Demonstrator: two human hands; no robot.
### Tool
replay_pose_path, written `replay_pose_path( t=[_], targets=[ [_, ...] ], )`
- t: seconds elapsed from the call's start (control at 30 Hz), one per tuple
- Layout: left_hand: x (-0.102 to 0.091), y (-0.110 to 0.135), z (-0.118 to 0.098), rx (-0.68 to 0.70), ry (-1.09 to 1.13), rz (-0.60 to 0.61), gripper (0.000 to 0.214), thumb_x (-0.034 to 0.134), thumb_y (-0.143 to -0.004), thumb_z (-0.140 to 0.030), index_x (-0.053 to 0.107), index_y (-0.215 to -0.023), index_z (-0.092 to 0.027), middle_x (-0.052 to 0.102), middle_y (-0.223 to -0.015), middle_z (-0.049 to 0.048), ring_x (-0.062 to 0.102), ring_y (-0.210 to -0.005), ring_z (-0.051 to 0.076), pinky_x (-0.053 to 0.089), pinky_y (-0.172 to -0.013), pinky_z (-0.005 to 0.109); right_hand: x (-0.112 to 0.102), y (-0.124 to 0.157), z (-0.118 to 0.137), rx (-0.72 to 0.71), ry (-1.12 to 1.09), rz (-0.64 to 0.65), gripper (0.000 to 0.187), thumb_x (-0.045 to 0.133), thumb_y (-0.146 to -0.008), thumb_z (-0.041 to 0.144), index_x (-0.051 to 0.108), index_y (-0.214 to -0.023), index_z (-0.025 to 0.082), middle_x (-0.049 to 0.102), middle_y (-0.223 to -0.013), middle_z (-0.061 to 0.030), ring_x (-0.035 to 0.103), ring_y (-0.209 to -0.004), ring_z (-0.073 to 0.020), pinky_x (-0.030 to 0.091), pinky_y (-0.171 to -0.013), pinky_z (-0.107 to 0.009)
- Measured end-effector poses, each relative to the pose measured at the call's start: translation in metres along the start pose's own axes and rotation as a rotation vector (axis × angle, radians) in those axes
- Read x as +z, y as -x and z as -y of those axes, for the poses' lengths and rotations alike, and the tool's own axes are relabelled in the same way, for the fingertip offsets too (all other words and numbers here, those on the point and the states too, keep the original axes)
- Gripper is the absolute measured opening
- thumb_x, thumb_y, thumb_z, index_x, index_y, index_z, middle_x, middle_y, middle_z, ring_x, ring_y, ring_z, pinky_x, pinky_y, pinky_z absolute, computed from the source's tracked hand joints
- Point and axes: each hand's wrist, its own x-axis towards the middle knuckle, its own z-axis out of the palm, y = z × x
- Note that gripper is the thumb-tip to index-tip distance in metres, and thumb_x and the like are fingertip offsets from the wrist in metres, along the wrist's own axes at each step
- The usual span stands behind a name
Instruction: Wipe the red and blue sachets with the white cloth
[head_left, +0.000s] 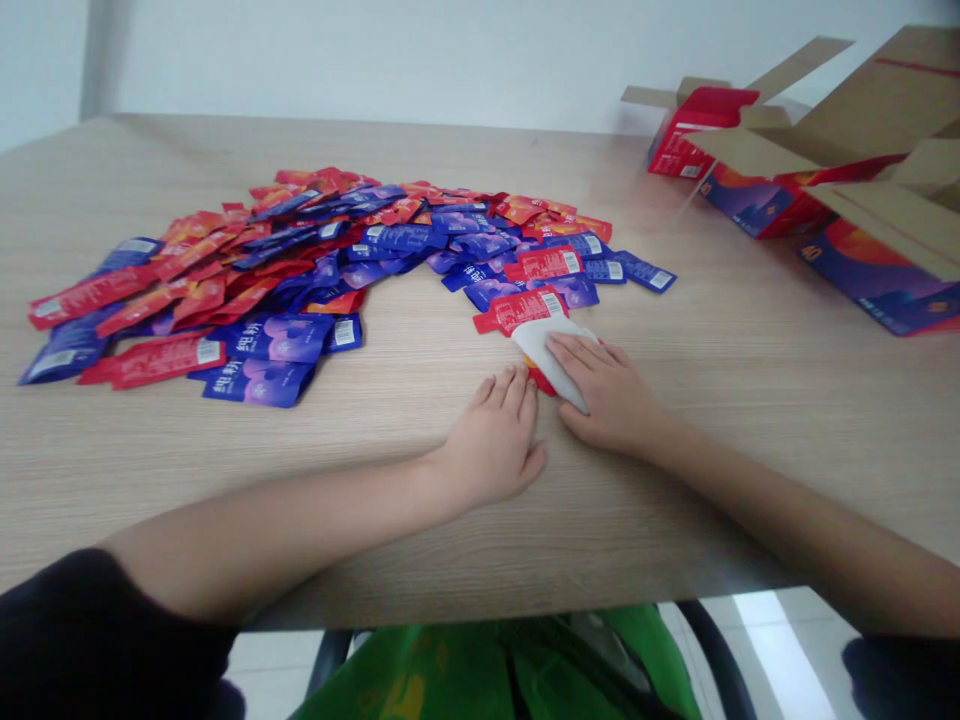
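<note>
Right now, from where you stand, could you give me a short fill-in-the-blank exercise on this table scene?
Under the right hand, the flat piece is ____.
The opened cardboard box sits to the ____ of the sachet heap.
Below the near edge of the table shows a ____ plastic bag.

Missing words: white; right; green.

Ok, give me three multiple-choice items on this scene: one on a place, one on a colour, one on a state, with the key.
1. Where is the carton?
A. Under the chair
B. Right of the heap
C. In a lap

2. What colours fill the heap?
A. Green and white
B. Black and yellow
C. Red and blue

3. How is the right hand?
A. Raised in the air
B. Flat on a white packet
C. Gripping a flap

Key:
1. B: the carton sits at the far right.
2. C: red and blue sachets make up the heap.
3. B: its fingers lie across the packet.
</note>
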Motion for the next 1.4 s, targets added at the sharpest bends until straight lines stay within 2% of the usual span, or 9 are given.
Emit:
replay_pose_path(
  t=[0.1, 0.17, 0.37, 0.57, 0.8, 0.97, 1.03, 1.27, 1.4],
  targets=[
    [0.0, 0.0, -0.001, -0.011, -0.004, 0.019, 0.069, 0.039, -0.092, -0.041, 0.033, -0.145, 0.003, 0.029, -0.154, 0.026, 0.029, -0.143, 0.035, 0.026, -0.115, 0.048, 0.004, -0.003, -0.013, 0.119, 0.031, -0.074, 0.068, 0.047, -0.082, 0.034, 0.04, -0.144, 0.006, 0.042, -0.151, -0.0167, 0.038, -0.137, -0.0314, 0.032, -0.108, -0.05],
    [-0.001, 0.0, -0.003, -0.013, -0.008, 0.016, 0.069, 0.038, -0.092, -0.041, 0.034, -0.144, 0.003, 0.03, -0.154, 0.0263, 0.029, -0.143, 0.036, 0.026, -0.115, 0.049, 0.007, -0.002, -0.004, 0.138, 0.036, -0.102, 0.068, 0.047, -0.082, 0.032, 0.04, -0.144, 0.005, 0.04, -0.151, -0.0177, 0.036, -0.138, -0.0322, 0.032, -0.108, -0.05],
    [-0.003, 0.0, -0.005, -0.019, -0.039, 0.021, 0.064, 0.041, -0.09, -0.039, 0.045, -0.136, 0.005, 0.045, -0.143, 0.0292, 0.038, -0.138, 0.039, 0.028, -0.115, 0.049, 0.004, 0.004, 0.026, -0.077, -0.033, -0.016, 0.069, 0.046, -0.081, 0.027, 0.038, -0.146, 0.006, 0.035, -0.155, -0.0133, 0.03, -0.142, -0.0256, 0.025, -0.116, -0.042],
    [-0.002, 0.001, -0.004, -0.014, -0.028, 0.019, 0.07, 0.037, -0.092, -0.04, 0.032, -0.145, 0.006, 0.029, -0.153, 0.0289, 0.03, -0.142, 0.038, 0.028, -0.115, 0.048, 0.005, 0.004, -0.006, 0.244, 0.026, -0.089, 0.07, 0.045, -0.083, 0.03, 0.034, -0.147, 0.003, 0.037, -0.153, -0.0199, 0.035, -0.139, -0.0335, 0.034, -0.108, -0.054],
    [-0.004, 0.001, -0.004, -0.002, -0.028, 0.026, 0.065, 0.041, -0.09, -0.04, 0.046, -0.135, 0.006, 0.045, -0.143, 0.0302, 0.039, -0.137, 0.04, 0.027, -0.115, 0.05, 0.005, 0.005, 0.03, -0.061, -0.031, -0.026, 0.068, 0.044, -0.082, 0.026, 0.037, -0.146, 0.003, 0.033, -0.156, -0.016, 0.028, -0.144, -0.0274, 0.026, -0.116, -0.045],
    [-0.003, 0.002, -0.004, -0.015, -0.018, 0.025, 0.069, 0.037, -0.092, -0.04, 0.033, -0.144, 0.006, 0.029, -0.153, 0.0293, 0.029, -0.143, 0.039, 0.028, -0.114, 0.049, 0.004, 0.003, -0.008, 0.244, 0.024, -0.057, 0.068, 0.043, -0.086, 0.03, 0.033, -0.147, 0.004, 0.036, -0.154, -0.0195, 0.034, -0.14, -0.0322, 0.034, -0.109, -0.053],
    [-0.002, 0.002, -0.004, -0.019, -0.016, 0.032, 0.07, 0.038, -0.092, -0.04, 0.033, -0.144, 0.006, 0.028, -0.153, 0.0298, 0.029, -0.142, 0.04, 0.028, -0.114, 0.05, 0.006, 0.004, -0.012, 0.275, 0.033, -0.065, 0.068, 0.043, -0.086, 0.031, 0.033, -0.147, 0.003, 0.036, -0.153, -0.0203, 0.034, -0.14, -0.0331, 0.034, -0.109, -0.054],
    [-0.003, 0.002, -0.003, -0.004, -0.02, 0.007, 0.065, 0.041, -0.09, -0.039, 0.044, -0.137, 0.005, 0.043, -0.144, 0.0298, 0.038, -0.138, 0.039, 0.027, -0.114, 0.049, 0.005, 0.006, 0.027, -0.076, -0.039, -0.005, 0.069, 0.045, -0.081, 0.026, 0.036, -0.147, 0.005, 0.031, -0.157, -0.0142, 0.027, -0.144, -0.027, 0.025, -0.116, -0.045],
    [-0.003, 0.002, -0.003, -0.013, -0.012, 0.03, 0.069, 0.039, -0.092, -0.04, 0.034, -0.144, 0.006, 0.03, -0.152, 0.0293, 0.029, -0.143, 0.039, 0.028, -0.114, 0.049, 0.002, 0.004, -0.003, 0.152, -0.013, -0.028, 0.067, 0.042, -0.085, 0.029, 0.034, -0.148, 0.006, 0.034, -0.155, -0.0163, 0.032, -0.142, -0.0298, 0.032, -0.111, -0.051]
  ],
)
